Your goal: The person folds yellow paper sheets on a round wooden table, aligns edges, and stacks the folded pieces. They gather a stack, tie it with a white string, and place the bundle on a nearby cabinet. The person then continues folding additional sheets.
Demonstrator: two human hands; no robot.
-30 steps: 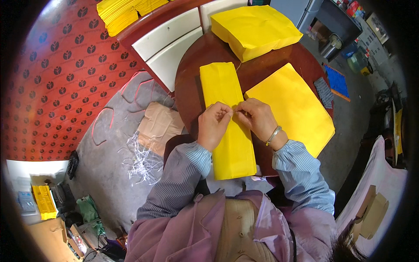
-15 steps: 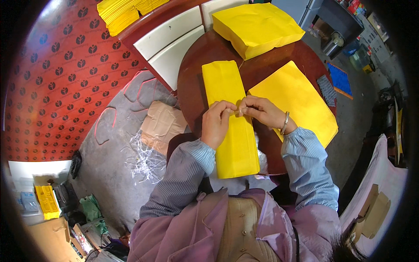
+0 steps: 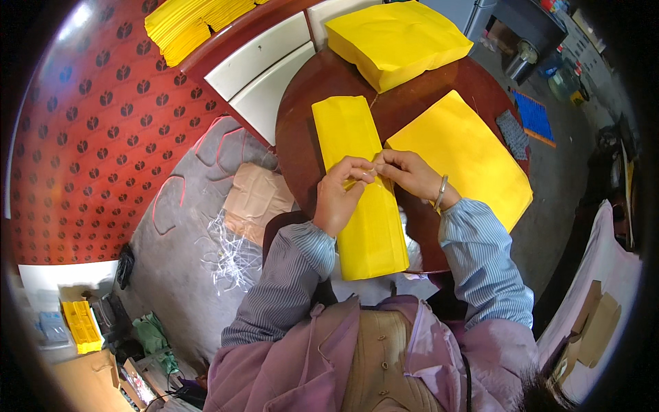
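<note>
A long, folded yellow bundle [image 3: 367, 237] of what looks like paper or cloth lies lengthwise in front of me, its near end at the edge of the round dark-red table [image 3: 296, 117]. Over its middle, the fingertips of my left hand [image 3: 340, 193] and my right hand [image 3: 412, 175] meet in a pinch. Whatever thin thing they grip is too small to make out. To the right, beside my right hand, lies a flat stack of yellow sheets [image 3: 467, 151]. A thicker yellow stack [image 3: 398, 44] sits at the table's far side.
White drawers [image 3: 264, 65] adjoin the table at the far left, with more yellow stacks [image 3: 189, 24] beyond. On the floor to the left are a brown sheet [image 3: 257, 199], white strips [image 3: 233, 254] and red cord [image 3: 182, 199]. A grey textured pad [image 3: 511, 134] rests at the table's right edge.
My fingertips still meet over the bundle's middle. The left fingers have lifted and curled a little, and the right hand has shifted slightly. The whole view has tilted a bit.
</note>
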